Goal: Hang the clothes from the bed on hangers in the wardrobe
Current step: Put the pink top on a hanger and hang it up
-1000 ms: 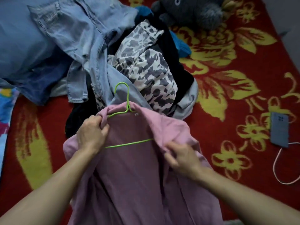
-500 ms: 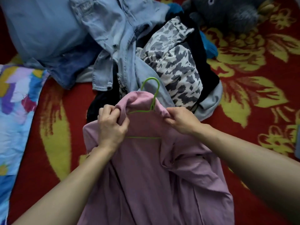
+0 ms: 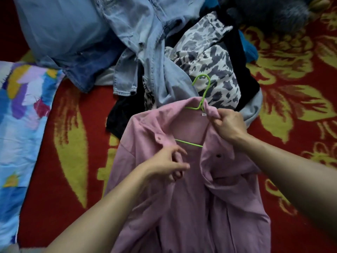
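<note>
A clothes heap crowds the red blanket's far edge; bare blanket lies open between pink shirt and left-edge pillow.

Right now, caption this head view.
Right hand grips the pink shirt by its collar on a green hanger; left hand pinches the front.

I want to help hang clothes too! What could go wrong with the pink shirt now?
1. The shirt is open at the front, with its top button undone, so it might slide off the hanger when lifted.
2. The hanger's hook lies on the pile of clothes and could catch on one of them.
3. The right hand bunches the collar, so the shirt may hang crumpled.
</note>
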Motion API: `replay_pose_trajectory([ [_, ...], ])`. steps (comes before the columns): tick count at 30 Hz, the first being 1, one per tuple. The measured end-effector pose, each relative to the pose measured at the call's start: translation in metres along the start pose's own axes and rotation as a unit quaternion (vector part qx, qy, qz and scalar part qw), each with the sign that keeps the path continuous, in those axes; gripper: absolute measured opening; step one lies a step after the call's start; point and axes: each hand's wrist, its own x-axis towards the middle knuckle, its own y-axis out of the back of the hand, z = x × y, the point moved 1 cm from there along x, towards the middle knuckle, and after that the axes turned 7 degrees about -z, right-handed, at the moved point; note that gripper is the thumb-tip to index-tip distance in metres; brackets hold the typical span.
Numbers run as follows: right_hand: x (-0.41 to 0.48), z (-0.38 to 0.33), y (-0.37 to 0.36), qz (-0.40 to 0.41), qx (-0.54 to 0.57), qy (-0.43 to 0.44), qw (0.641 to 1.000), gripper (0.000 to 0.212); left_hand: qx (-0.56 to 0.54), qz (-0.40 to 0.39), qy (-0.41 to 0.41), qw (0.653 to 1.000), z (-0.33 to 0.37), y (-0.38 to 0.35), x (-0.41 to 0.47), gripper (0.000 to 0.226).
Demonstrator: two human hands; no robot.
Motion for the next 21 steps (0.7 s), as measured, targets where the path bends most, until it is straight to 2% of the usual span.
replay_pose_trajectory([
  [1,0.002,0.001,-0.002,-0.027,0.011,-0.009,1.0,0.02,0.005,-0.095,0.077,0.993,-0.003,-0.005,-0.002,0.034],
  [2,0.004,0.002,-0.002,-0.056,0.02,-0.02,0.998,0.017,0.021,-0.147,0.121,0.982,-0.007,-0.006,-0.003,0.034],
  [3,0.005,0.004,-0.001,-0.075,0.023,-0.029,0.996,0.028,0.037,-0.14,0.125,0.982,-0.011,-0.002,-0.002,0.026],
  [4,0.007,0.006,0.001,-0.075,0.018,-0.028,0.997,0.04,0.058,-0.078,0.093,0.991,-0.012,0.004,0.001,0.015],
  [5,0.008,0.006,0.003,-0.049,0.0,-0.021,0.999,0.046,0.094,0.04,0.045,0.994,-0.012,0.014,0.006,0.01],
  [6,0.009,0.005,0.004,-0.01,-0.018,-0.002,1.0,0.047,0.137,0.185,-0.009,0.973,-0.01,0.027,0.012,0.011],
  [7,0.009,0.001,0.005,0.026,-0.023,0.022,0.999,0.046,0.189,0.313,-0.061,0.929,-0.005,0.041,0.017,0.009],
  [8,0.009,-0.003,0.003,0.047,-0.017,0.046,0.998,0.044,0.244,0.392,-0.095,0.882,0.001,0.052,0.024,0.012],
  [9,0.007,-0.006,-0.001,0.048,-0.012,0.058,0.997,0.044,0.287,0.417,-0.1,0.857,0.006,0.063,0.032,0.023],
  [10,0.006,-0.008,-0.006,0.032,-0.013,0.06,0.998,0.042,0.324,0.395,-0.078,0.856,0.007,0.072,0.042,0.036],
  [12,-0.001,-0.003,-0.023,-0.03,-0.004,0.059,0.998,0.032,0.386,0.297,0.014,0.873,0.0,0.085,0.065,0.052],
  [13,-0.005,0.001,-0.03,-0.058,0.015,0.055,0.997,0.029,0.392,0.255,0.05,0.883,-0.007,0.086,0.074,0.048],
  [14,-0.009,0.005,-0.035,-0.075,0.045,0.05,0.995,0.036,0.378,0.229,0.064,0.895,-0.014,0.084,0.079,0.04],
  [16,-0.011,0.008,-0.033,-0.081,0.095,0.033,0.992,0.053,0.321,0.236,0.013,0.917,-0.023,0.073,0.079,0.029],
  [17,-0.01,0.007,-0.028,-0.073,0.107,0.034,0.991,0.055,0.304,0.262,-0.027,0.915,-0.024,0.067,0.075,0.027],
  [21,-0.01,-0.014,0.003,-0.017,0.194,0.071,0.978,0.04,0.244,0.327,-0.138,0.903,-0.01,0.049,0.044,0.018],
])
